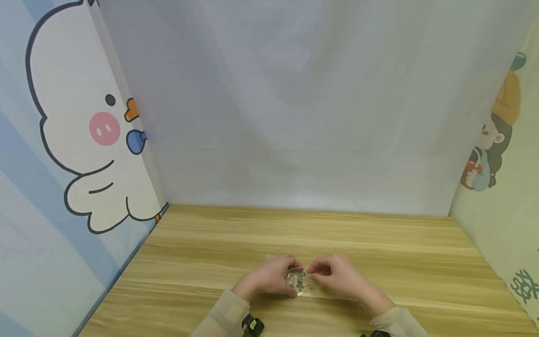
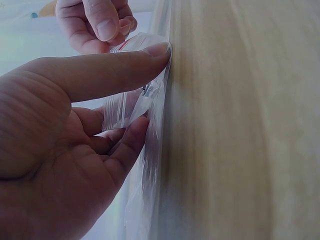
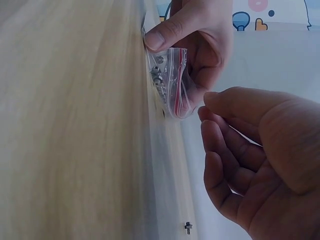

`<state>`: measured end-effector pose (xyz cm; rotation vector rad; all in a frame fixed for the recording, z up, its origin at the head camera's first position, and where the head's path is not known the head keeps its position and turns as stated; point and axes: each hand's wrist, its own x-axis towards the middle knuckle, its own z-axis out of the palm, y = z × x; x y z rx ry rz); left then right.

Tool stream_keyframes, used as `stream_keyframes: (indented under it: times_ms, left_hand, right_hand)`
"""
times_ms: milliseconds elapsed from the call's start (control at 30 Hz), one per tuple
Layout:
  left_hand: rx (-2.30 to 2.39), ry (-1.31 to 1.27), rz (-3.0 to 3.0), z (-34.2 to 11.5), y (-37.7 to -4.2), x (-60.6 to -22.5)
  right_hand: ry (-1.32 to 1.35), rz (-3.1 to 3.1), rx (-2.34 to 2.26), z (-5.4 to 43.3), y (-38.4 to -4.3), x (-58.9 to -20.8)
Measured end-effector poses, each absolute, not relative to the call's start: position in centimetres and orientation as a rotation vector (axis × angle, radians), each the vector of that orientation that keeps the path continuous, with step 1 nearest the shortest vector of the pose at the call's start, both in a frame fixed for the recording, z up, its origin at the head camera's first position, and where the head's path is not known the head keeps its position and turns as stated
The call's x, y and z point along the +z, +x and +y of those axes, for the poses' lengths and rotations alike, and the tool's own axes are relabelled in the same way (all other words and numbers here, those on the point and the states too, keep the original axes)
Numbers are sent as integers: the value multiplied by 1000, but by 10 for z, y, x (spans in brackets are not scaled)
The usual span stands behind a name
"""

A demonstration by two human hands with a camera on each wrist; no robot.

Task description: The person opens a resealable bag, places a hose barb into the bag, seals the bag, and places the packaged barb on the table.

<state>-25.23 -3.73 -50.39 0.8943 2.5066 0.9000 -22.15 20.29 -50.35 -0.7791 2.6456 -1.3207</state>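
Note:
A small clear zip bag point(image 3: 167, 85) with a red line along its seal holds several small metal screws point(image 3: 156, 75). My left hand point(image 1: 275, 276) grips the bag low over the table, thumb on one side and curled fingers on the other. My right hand point(image 1: 338, 276) is at the bag's lip, its thumb and index fingertip pinching the edge of the clear plastic. The remaining right fingers point(image 3: 215, 170) are curled loosely below. In the left wrist view, the left thumb point(image 2: 110, 70) crosses in front of the bag and hides part of it.
A single small screw point(image 3: 188, 228) stands on the wood-grain table point(image 1: 202, 262), near the right hand. More clear plastic point(image 2: 142, 195) lies under the left hand. A pale curtain point(image 1: 294, 117) hangs behind the table, with cartoon-printed sheets point(image 1: 76, 140) at the sides.

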Motion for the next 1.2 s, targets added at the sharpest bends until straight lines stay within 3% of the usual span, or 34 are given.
stream_keyframes:
  times_ms: [1200]
  left_hand:
    - [877, 907, 2526, -37, -253, -505]
  right_hand:
    - [-637, 2688, -1317, 231, -235, -510]
